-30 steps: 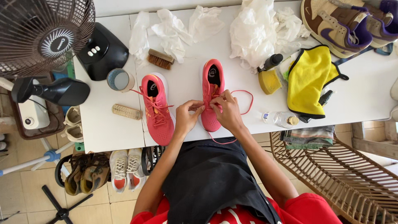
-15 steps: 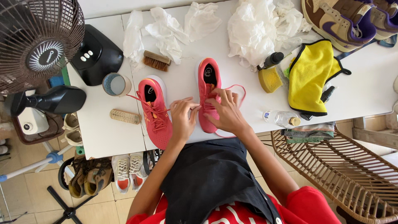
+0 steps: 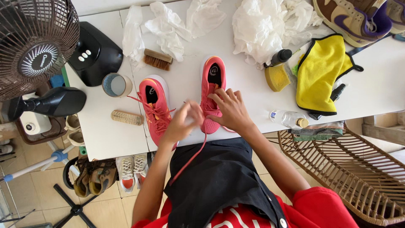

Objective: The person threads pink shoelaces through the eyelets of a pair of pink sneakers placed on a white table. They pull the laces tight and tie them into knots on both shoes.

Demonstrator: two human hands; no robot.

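Coral-pink running shoe (image 3: 211,90) lies on the white table (image 3: 371,80), toe toward the person, heel opening facing away, near the table's front edge. The right hand (image 3: 230,110) rests on its forefoot, fingers spread and bent over the lacing, fingertips pressing on the upper; it covers the toe end, so whether it pinches a lace under the palm cannot be told. The left hand (image 3: 183,122) is blurred, just beside the right one and level with the shoe's toe, its fingers closed around a pink lace (image 3: 190,158) that runs down from the hand across the black apron (image 3: 219,181) in the person's lap.

A second coral shoe (image 3: 155,107) lies just to the left of the first, parallel to it, its laces loose and one strand trailing out to the left. Beyond it sit a small round tin (image 3: 115,85), a wooden brush (image 3: 157,59) with dark bristles, and a flat pale brush (image 3: 127,118) near the table edge. Crumpled white paper (image 3: 261,25) is heaped along the far side. To the right of the shoe are a yellow sponge (image 3: 276,77) with a dark-capped bottle (image 3: 280,57) touching it, a yellow cloth (image 3: 322,71) edged in black, and a clear small bottle (image 3: 289,119) lying on its side near the front edge. Brown and purple sneakers (image 3: 358,17) sit at the far right corner. A fan (image 3: 36,46) stands at the left, and more shoes (image 3: 99,177) lie on the floor under the table
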